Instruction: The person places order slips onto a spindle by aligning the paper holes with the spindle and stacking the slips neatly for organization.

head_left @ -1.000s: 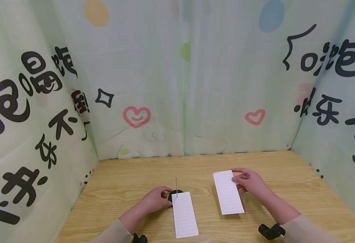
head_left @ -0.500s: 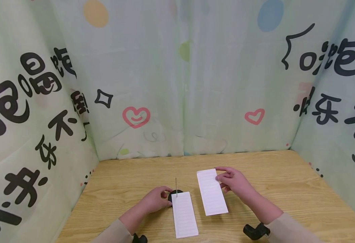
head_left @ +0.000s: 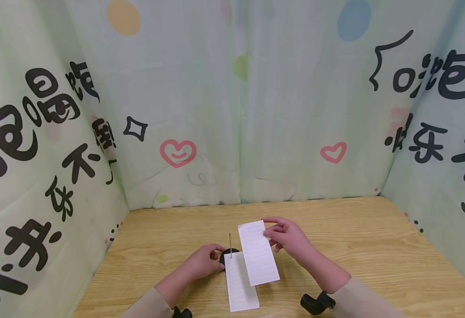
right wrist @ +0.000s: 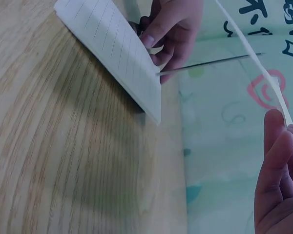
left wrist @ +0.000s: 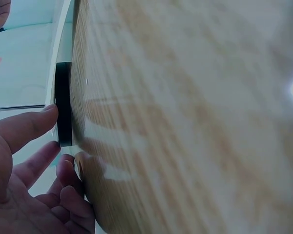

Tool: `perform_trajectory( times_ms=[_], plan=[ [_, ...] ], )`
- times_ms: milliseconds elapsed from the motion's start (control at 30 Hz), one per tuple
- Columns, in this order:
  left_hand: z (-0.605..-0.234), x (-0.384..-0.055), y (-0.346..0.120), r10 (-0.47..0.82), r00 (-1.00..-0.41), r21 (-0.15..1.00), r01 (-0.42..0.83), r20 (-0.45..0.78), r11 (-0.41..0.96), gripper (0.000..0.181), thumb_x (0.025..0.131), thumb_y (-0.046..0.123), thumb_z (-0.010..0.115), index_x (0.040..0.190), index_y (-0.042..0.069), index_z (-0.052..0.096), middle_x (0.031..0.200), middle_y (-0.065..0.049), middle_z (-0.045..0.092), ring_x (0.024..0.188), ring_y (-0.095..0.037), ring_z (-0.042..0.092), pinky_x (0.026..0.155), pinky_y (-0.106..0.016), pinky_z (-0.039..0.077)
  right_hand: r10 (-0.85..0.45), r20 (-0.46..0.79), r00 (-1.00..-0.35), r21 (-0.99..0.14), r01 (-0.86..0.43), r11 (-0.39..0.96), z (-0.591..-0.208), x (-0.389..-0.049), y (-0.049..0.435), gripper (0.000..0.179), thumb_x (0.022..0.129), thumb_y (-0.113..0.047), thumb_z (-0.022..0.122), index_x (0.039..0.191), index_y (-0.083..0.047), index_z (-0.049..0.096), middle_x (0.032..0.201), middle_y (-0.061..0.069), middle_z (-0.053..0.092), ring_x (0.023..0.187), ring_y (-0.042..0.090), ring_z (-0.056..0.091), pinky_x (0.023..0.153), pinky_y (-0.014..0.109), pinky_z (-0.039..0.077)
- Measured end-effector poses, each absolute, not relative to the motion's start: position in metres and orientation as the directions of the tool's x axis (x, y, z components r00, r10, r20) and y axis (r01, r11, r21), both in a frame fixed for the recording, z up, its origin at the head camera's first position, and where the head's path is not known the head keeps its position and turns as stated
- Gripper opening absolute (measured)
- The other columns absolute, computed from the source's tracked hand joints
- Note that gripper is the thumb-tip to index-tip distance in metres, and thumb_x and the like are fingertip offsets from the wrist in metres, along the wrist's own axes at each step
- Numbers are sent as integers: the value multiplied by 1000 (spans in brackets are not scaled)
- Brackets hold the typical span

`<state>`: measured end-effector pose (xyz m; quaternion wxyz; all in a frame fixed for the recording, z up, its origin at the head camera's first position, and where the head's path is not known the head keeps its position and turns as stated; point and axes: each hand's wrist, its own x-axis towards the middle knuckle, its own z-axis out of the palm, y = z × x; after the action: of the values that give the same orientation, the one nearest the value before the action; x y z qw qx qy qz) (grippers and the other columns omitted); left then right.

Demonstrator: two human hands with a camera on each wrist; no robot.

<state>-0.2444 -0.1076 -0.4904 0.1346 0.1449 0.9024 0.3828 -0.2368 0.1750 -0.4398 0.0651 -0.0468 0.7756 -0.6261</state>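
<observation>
A bill spike with a round black base (head_left: 222, 257) and a thin upright metal needle (head_left: 230, 243) stands on the table. My left hand (head_left: 203, 263) holds the base by its edge; the thumb and a finger touch it in the left wrist view. Lined white slips (head_left: 240, 293) are pierced near one end by the needle and lie over the base, which they partly cover. My right hand (head_left: 288, 240) pinches another lined white slip (head_left: 258, 254) by its upper right edge. This slip hangs tilted above the spiked ones, overlapping them in the head view, just right of the needle.
The wooden table (head_left: 157, 234) is enclosed at the back and sides by a pale green curtain (head_left: 280, 110) with hearts and black lettering. A black wrist device (head_left: 317, 304) sits below the right forearm.
My right hand has carried its slip leftward, from well right of the spike to over the pierced slips. The left hand and the spike have stayed in place.
</observation>
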Motion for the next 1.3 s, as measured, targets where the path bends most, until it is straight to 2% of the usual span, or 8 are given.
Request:
perform_trajectory(
  times_ms=[167,333,567,667,833,1000,1133,1300],
  plan=[
    [-492,-246,-108,360,-923,731,152,-137,666,38,86,19,77,122,13,65,97,-4,56,88,-23,51,79,-41,42,-158,-28,-987,-979,-5,204,-437,-237,166,43,94,-9,66,135,-4,56,97,10,69,72,22,62,58,29,51],
    [-493,-245,-109,355,-928,748,157,-111,644,34,93,26,69,123,11,64,98,-3,58,90,-22,52,78,-40,43,-160,-21,-987,-979,-12,203,-435,-236,160,41,94,-9,66,134,-5,58,97,10,70,72,23,62,58,30,51],
    [-488,-244,-111,259,-965,846,104,-42,522,31,101,32,59,120,9,66,98,-4,59,73,-21,58,60,-33,48,-170,-24,-985,-982,-8,189,-433,-234,154,42,94,-9,67,134,-5,57,97,10,70,72,23,62,58,30,51],
    [-479,-244,-110,196,-980,879,79,-17,471,36,102,38,55,119,9,67,100,-6,61,78,-20,57,63,-33,47,-174,-30,-984,-984,-2,180,-432,-234,151,42,93,-9,67,134,-5,57,96,10,70,71,22,62,58,30,51],
    [-462,-245,-106,179,-983,929,94,30,359,39,104,38,50,115,5,67,101,-12,62,79,-18,56,68,-34,47,-159,-36,-987,-984,7,177,-434,-233,146,41,94,-9,67,133,-6,57,96,10,69,71,23,62,59,31,51],
    [-449,-242,-97,204,-978,944,97,33,314,38,101,40,56,116,6,67,106,-14,62,79,-18,57,67,-33,49,-151,-29,-988,-985,3,171,-437,-232,141,39,94,-9,67,132,-6,58,96,10,69,71,23,63,59,31,51],
    [-443,-240,-90,216,-976,925,94,13,368,40,96,45,62,116,10,66,106,-7,63,83,-19,60,69,-34,50,-157,-20,-987,-986,-7,167,-438,-231,139,38,94,-9,67,131,-5,58,95,10,70,70,23,64,58,30,51],
    [-438,-240,-86,206,-978,921,101,23,375,32,95,42,66,108,13,67,100,-3,61,85,-22,59,68,-32,47,-173,-10,-985,-987,-18,158,-441,-231,136,38,94,-10,66,131,-4,57,94,10,70,70,22,64,57,29,51]
  ],
)
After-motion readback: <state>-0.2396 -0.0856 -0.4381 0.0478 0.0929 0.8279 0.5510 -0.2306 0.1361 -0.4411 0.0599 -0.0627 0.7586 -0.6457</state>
